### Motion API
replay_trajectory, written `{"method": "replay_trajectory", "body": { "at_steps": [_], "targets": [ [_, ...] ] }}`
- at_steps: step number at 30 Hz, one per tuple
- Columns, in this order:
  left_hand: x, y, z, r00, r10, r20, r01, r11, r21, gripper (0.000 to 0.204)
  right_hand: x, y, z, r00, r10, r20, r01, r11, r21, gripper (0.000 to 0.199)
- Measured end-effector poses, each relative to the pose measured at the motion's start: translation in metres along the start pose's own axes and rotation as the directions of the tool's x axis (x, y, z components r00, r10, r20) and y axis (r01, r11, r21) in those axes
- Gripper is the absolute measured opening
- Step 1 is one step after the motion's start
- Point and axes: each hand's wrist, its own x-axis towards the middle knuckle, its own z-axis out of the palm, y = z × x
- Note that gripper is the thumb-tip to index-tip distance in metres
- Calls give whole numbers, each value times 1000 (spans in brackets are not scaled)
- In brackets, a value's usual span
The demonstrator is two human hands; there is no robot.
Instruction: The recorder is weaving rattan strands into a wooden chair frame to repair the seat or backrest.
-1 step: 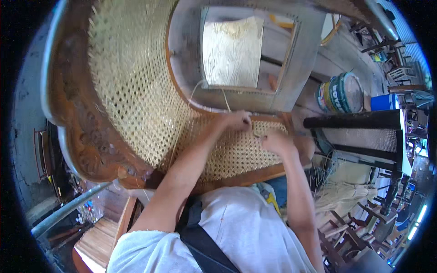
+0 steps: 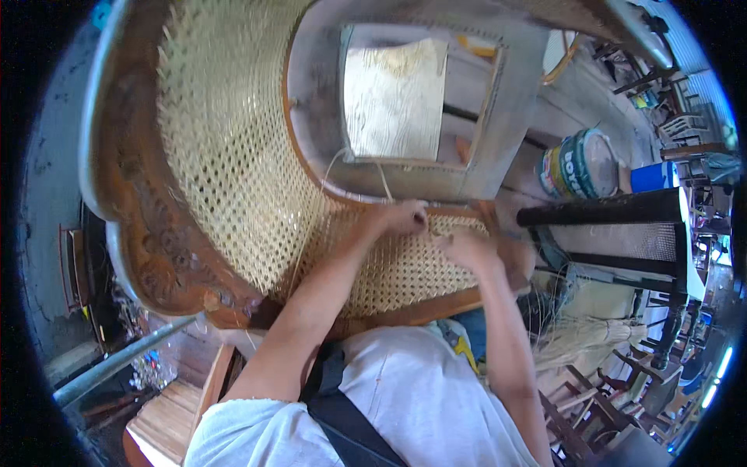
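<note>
Woven cane mesh fills a carved brown wooden seat frame lying in front of me. Over its narrower right section my left hand is closed in a pinch at the inner edge. Just to the right, my right hand is pinched close to the mesh, fingertips facing the left ones. A thin cane strand runs between the fingertips, partly hidden by them. Another loose strand loops over the inner rim near my left hand.
Beyond the frame stands a grey wooden piece with a square opening. To the right are a paint bucket, a blue container, a dark chair frame and a bundle of pale fibres. A metal pipe crosses at lower left.
The view has shifted slightly, so the seat frame sits a little lower and further right. My right hand has come a bit closer to my left; both stay pinched.
</note>
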Motion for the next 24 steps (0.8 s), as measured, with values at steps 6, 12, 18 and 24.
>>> {"method": "replay_trajectory", "body": {
  "at_steps": [6, 12, 18, 24],
  "targets": [
    [-33, 16, 19, 944, -9, -329, 58, 989, 137, 18, 31, -8, 63, 959, -130, -252, 214, 916, 340, 35],
    [-29, -3, 21, 983, 72, -171, -75, 997, -11, 17, 32, -13, 66, 957, -42, -286, 119, 959, 257, 31],
    [-28, -17, 18, 971, -86, -223, 70, 994, -78, 20, 21, -19, 48, 954, -146, -262, 194, 966, 170, 35],
    [-13, 41, 25, 976, 98, -194, -89, 995, 56, 27, 45, 8, 71, 924, -136, -357, 232, 942, 243, 35]
  ]
}}
